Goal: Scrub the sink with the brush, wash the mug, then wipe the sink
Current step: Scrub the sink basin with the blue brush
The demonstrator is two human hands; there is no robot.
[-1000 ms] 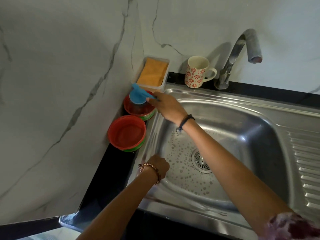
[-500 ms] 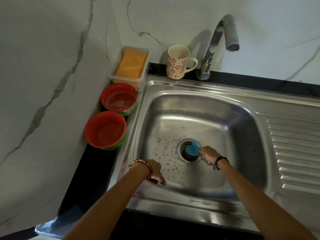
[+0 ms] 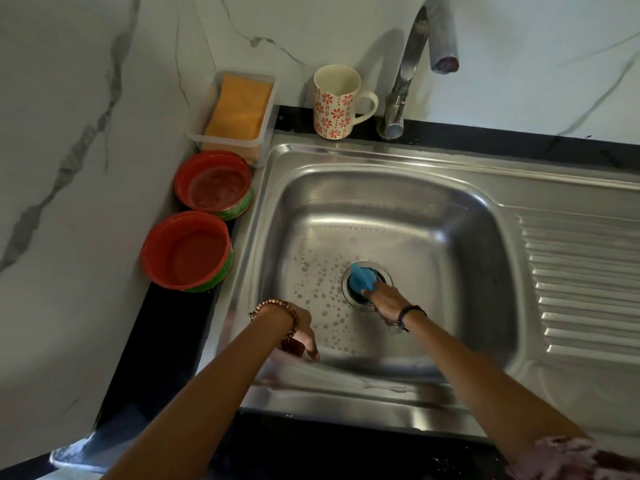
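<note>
Nearest, left hand (image 3: 300,332) resting on sink (image 3: 450,415) front-left edge, fingers (image 3: 311,351) loosely curled downward, holding nothing. Right hand (image 3: 387,304) reaching into basin, fingers gripping blue brush (image 3: 362,279), pressing it over drain (image 3: 384,271). Farther, two red bowls (image 3: 188,252) sitting on bench (image 3: 162,337) left of sink. Farthest, flowered mug (image 3: 335,103) standing upright beside tap (image 3: 408,67); orange sponge (image 3: 240,107) lying in clear tray (image 3: 266,126). No readable writing showing.
</note>
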